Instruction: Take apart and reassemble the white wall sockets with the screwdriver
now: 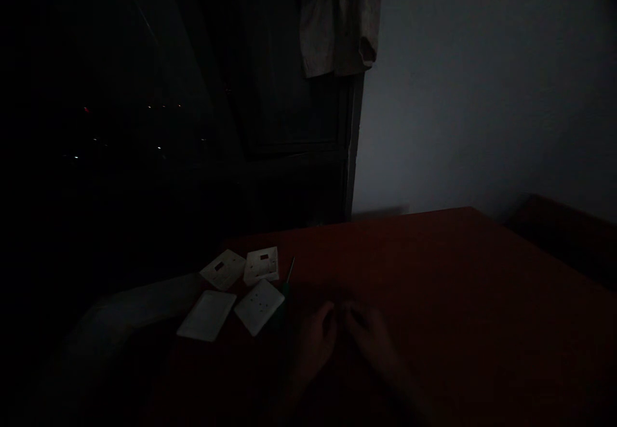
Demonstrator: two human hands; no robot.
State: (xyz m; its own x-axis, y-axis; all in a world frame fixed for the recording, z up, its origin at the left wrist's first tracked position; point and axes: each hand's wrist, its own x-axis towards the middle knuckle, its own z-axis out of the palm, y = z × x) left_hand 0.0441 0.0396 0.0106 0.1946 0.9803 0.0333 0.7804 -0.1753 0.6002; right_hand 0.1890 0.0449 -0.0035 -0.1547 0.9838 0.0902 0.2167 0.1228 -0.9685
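At the far left I see the dark window (168,92) with small lights in it. Lower, a pale strip (144,301) goes up to the left side of the red table (434,272).

On the left part of the table lie four white pieces. The blank plate (206,316) is nearest to me, at the left, and behind it is the left box (226,278), flat, with one dark opening. To the right are the plate with holes (259,308) and, behind it, the right box (263,274), near the back edge of the table. The corners of these pieces come very close; I cannot tell exactly which ones touch. Just beside them, the screwdriver (285,290) points its thin shaft to the back edge.

Then comes my left hand (318,334), with fingers curled; I cannot tell if it grasps something. My right hand (370,332) is near it, also with bent fingers, and its grasp I cannot tell either. Between their fingertips there is a narrow dark gap.

From my right hand, the table top extends widely to the slanting right edge, well apart from me. Behind the back edge stand the hanging cloth (337,22) and the pale wall (482,92). The near edge is lost in the dark.
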